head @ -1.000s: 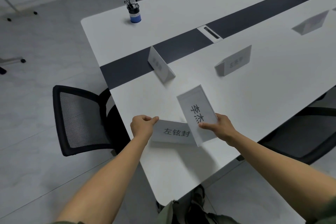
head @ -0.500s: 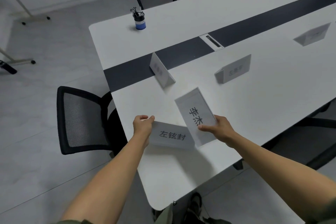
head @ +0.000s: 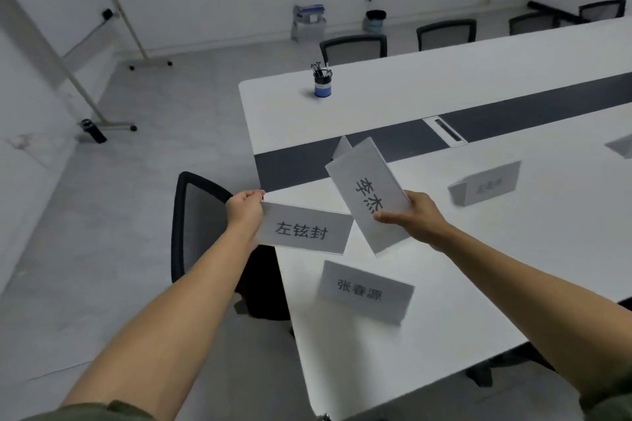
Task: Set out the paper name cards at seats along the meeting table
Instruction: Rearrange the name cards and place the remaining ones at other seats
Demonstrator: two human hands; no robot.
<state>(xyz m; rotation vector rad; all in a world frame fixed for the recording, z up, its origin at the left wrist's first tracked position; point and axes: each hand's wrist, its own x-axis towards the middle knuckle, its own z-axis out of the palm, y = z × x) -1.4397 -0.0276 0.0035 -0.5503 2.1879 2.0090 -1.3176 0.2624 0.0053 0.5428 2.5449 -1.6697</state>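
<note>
I hold a paper name card in each hand above the near corner of the white meeting table (head: pixel 513 284). My left hand (head: pixel 247 208) pinches the left end of a card printed 左铉封 (head: pixel 304 228), held level. My right hand (head: pixel 415 215) grips a folded card printed 李杰 (head: pixel 367 195), tilted on end and overlapping the first. A tent card printed 张春源 (head: pixel 365 291) stands on the table below them. Another tent card (head: pixel 485 187) stands further right, and one (head: pixel 343 148) peeks out behind the held card.
A black mesh chair (head: pixel 195 215) sits at the table's end on my left. A pen cup (head: pixel 322 83) stands on the far half beyond the dark centre strip (head: pixel 533 109). More chairs (head: pixel 354 48) line the far side. A whiteboard stand (head: pixel 113 10) is at left.
My view has tilted up and pulled back, so the room's far wall shows. Both hands with their cards rose slightly; the 张春源 card on the table is now in sight below them.
</note>
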